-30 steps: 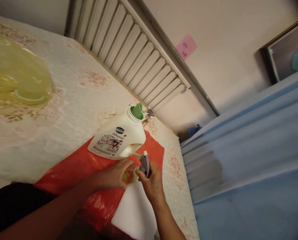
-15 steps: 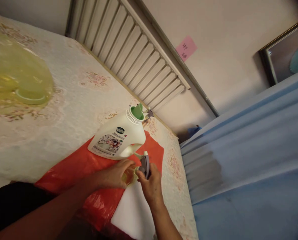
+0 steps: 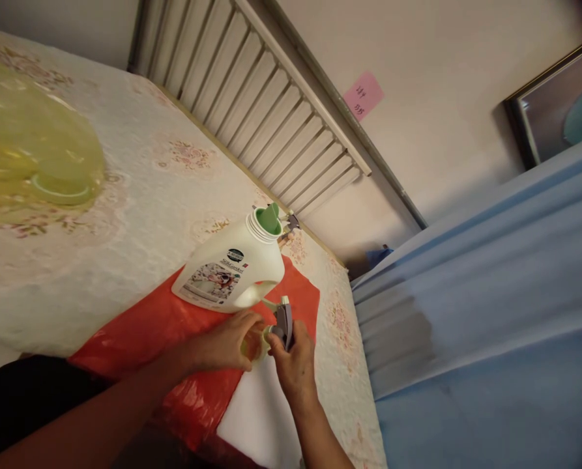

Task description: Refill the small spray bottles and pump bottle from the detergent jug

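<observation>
Spray bottle (image 3: 255, 344), seen from the head camera, with its small translucent body and grey trigger head (image 3: 285, 322), held between two bare hands over the near part of the table. The left hand (image 3: 228, 340) gripped the body, its thumb and fingers curved around the sides. The right hand (image 3: 294, 365) was closed on the trigger head, the thumb pressed near the collar and the other fingers bent behind the grey housing, partly out of sight. Liquid level within the body could not be made out.

Just beyond the hands, a cream jug (image 3: 236, 264) with a printed label and a moulded handle stood on red plastic sheeting (image 3: 139, 319); a green spout (image 3: 270, 218) showed in its uncapped neck. The spray nozzle overlapped the jug's lower corner in this view; whether they touched could not be told. A second trigger head (image 3: 293, 222) was partly visible behind the jug. A flat white item (image 3: 261, 417) lay below the right hand, alongside the red sheeting. Floral cloth (image 3: 144, 247) covered the table, bearing a large yellow translucent object (image 3: 36, 130) at far left. A radiator (image 3: 251, 85), a pink note (image 3: 365, 96) and blue fabric (image 3: 491, 293) bounded the scene.
</observation>
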`<state>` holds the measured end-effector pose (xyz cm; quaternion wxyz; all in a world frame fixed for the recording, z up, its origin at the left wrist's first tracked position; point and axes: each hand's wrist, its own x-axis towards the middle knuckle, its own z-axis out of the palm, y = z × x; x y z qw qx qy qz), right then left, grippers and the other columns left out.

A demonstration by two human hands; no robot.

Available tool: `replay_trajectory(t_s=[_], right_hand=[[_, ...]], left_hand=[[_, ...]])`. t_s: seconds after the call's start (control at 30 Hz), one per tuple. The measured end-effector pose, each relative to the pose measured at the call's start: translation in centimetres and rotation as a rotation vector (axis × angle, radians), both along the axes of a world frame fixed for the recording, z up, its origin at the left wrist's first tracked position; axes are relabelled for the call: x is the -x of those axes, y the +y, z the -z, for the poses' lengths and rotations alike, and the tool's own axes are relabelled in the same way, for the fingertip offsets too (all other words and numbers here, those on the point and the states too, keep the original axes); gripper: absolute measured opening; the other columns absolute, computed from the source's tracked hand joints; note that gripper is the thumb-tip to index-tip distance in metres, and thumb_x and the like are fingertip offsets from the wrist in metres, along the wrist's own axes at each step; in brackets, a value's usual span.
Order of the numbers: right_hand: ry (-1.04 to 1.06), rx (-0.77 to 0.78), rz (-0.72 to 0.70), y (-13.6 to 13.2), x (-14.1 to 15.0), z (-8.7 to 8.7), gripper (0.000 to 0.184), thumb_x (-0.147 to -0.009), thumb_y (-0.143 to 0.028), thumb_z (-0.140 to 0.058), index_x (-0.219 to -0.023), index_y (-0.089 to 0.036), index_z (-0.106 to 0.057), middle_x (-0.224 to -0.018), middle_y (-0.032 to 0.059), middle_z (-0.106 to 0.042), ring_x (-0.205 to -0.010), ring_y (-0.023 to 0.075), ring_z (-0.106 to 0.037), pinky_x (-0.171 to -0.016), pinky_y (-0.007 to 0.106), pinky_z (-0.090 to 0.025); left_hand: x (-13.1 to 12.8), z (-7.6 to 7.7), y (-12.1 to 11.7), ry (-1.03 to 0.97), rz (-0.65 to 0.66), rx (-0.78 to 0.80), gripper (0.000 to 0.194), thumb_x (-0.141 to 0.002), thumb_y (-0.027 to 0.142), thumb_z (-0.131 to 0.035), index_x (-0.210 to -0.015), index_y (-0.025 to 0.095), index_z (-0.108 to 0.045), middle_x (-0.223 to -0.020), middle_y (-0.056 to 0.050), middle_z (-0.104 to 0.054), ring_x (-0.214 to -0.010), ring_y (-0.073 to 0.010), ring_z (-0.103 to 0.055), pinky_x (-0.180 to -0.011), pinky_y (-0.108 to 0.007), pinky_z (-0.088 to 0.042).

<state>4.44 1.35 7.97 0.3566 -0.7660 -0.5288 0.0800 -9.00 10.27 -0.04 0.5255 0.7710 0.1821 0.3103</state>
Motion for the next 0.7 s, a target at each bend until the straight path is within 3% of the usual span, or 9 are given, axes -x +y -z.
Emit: replay_trajectory(t_s=[0.17,0.3,0.4,0.5,0.6,0.7], right_hand=[[0.035,-0.048,0.035,-0.1,0.2,0.6,0.017,-0.077,-0.027,-0.067,-0.073,-0.021,-0.051,-0.067,-0.0051,-0.053,-0.058,0.0142,-0.051,-0.050,0.028,-0.047],[0.021,-0.030,0.017,-0.1,0.3,0.6,0.016,-0.079,-0.026,-0.065,-0.074,-0.021,-0.051,-0.069,-0.0039,-0.054,-0.060,0.0151,-0.053,-0.052,0.029,-0.048],[0.006,-0.030,0.021,-0.2,0.4,0.5,0.018,-0.078,-0.026,-0.066,-0.073,-0.022,-0.049,-0.069,-0.0041,-0.053,-0.060,0.0152,-0.052,-0.052,0.029,-0.048],[0.007,-0.054,0.034,-0.2,0.4,0.5,0.019,-0.077,-0.027,-0.067,-0.071,-0.022,-0.049,-0.067,-0.0049,-0.052,-0.058,0.0148,-0.051,-0.050,0.028,-0.047],[0.019,-0.083,0.031,-0.2,0.4,0.7,0.018,-0.078,-0.028,-0.067,-0.072,-0.022,-0.051,-0.067,-0.0046,-0.054,-0.058,0.0147,-0.052,-0.051,0.028,-0.048],[0.033,-0.078,0.021,-0.3,0.4,0.7,0.017,-0.078,-0.029,-0.067,-0.073,-0.022,-0.052,-0.067,-0.0044,-0.055,-0.058,0.0149,-0.052,-0.051,0.029,-0.048]], left_hand=[[-0.8,0.5,-0.5,0.109,-0.151,-0.153,0.070,-0.048,0.024,-0.084,-0.111,0.021,-0.053,-0.116,-0.008,-0.056,-0.114,-0.0325,-0.052,-0.098,-0.044,-0.044],[0.2,0.3,0.1,0.103,0.015,0.018,0.084,-0.051,0.025,-0.082,-0.127,0.025,-0.046,-0.135,-0.009,-0.050,-0.128,-0.0326,-0.048,-0.102,-0.041,-0.045],[0.8,-0.4,0.2,0.045,0.114,0.089,0.066,-0.066,0.023,-0.070,-0.128,0.028,-0.047,-0.133,-0.006,-0.055,-0.123,-0.0278,-0.054,-0.100,-0.038,-0.046],[0.3,-0.6,-0.1,0.034,0.013,-0.013,0.055,-0.064,0.018,-0.068,-0.116,0.024,-0.053,-0.120,-0.006,-0.060,-0.114,-0.0274,-0.057,-0.097,-0.038,-0.047],[-0.6,0.1,-0.5,0.100,-0.132,-0.139,0.063,-0.053,0.020,-0.077,-0.111,0.020,-0.054,-0.117,-0.009,-0.057,-0.114,-0.0319,-0.053,-0.097,-0.042,-0.045],[-0.7,0.7,-0.5,0.130,-0.146,-0.136,0.072,-0.046,0.027,-0.084,-0.111,0.020,-0.053,-0.119,-0.010,-0.055,-0.116,-0.0341,-0.051,-0.097,-0.045,-0.044]])
